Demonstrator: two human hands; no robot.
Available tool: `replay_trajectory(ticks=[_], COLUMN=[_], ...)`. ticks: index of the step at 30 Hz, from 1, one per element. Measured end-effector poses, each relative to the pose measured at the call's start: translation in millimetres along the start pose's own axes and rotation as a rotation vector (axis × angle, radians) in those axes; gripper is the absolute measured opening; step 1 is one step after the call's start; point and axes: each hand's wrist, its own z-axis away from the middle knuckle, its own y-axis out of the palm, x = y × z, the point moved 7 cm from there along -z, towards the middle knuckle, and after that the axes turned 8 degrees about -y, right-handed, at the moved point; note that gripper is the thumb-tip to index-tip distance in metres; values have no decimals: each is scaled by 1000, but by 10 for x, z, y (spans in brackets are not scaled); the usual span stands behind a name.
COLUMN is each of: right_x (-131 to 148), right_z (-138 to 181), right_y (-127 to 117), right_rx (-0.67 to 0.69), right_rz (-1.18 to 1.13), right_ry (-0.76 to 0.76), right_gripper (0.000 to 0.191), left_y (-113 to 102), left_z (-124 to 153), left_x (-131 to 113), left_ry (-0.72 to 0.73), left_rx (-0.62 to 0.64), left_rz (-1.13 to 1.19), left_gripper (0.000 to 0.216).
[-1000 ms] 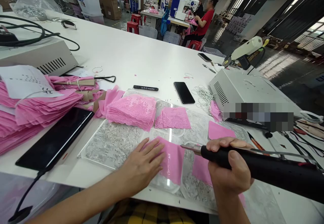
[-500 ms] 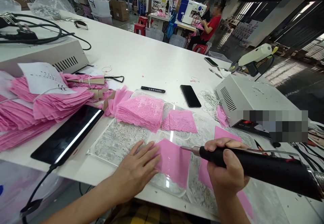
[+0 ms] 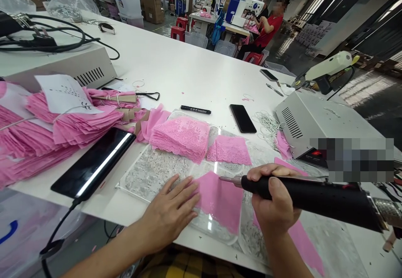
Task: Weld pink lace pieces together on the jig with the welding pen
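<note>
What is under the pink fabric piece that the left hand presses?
A clear plate, scratched grey, on the white table. Its surface beneath the pink fabric piece and left hand is covered. The right hand grips a black tool over it.

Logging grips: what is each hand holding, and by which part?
Right hand grips the black tool at the handle's front end, behind the metal tip. Left hand holds nothing; it lies flat on the pink fabric.

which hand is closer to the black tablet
Left. The left hand lies flat on the pink cloth, just right of the tablet; the right hand, gripping the black tool, is farther right.
</note>
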Motion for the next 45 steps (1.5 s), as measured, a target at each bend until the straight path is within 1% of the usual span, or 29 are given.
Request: replay_trajectory(ticks=[5, 8, 15, 20, 32, 37, 45], right_x=[10, -7, -71, -78, -96, -89, -107], right_z=[2, -2, -16, 8, 18, 64, 120], right_y=[23, 70, 215, 216, 224, 241, 297], right_rx=[-12, -32, -3, 1, 29, 24, 52], right_rz=[-16, -31, -41, -39, -13, -71, -90], right_ry=[-5, 2, 18, 25, 7, 58, 101], right_gripper=[10, 9, 7, 8, 10, 10, 11], left_y=[-31, -63, -107, -149, -173, -206, -229], left_z=[42, 79, 118, 136, 135, 165, 204], left_x=[-3, 18, 32, 44, 36, 19, 29], left_ry=[11, -9, -29, -47, -46, -28, -35], left_rx=[14, -5, -39, -61, -66, -82, -59], left_rz=[-11, -11, -12, -8, -35, -37, -19], left_gripper=[29, 28, 25, 24, 24, 24, 24])
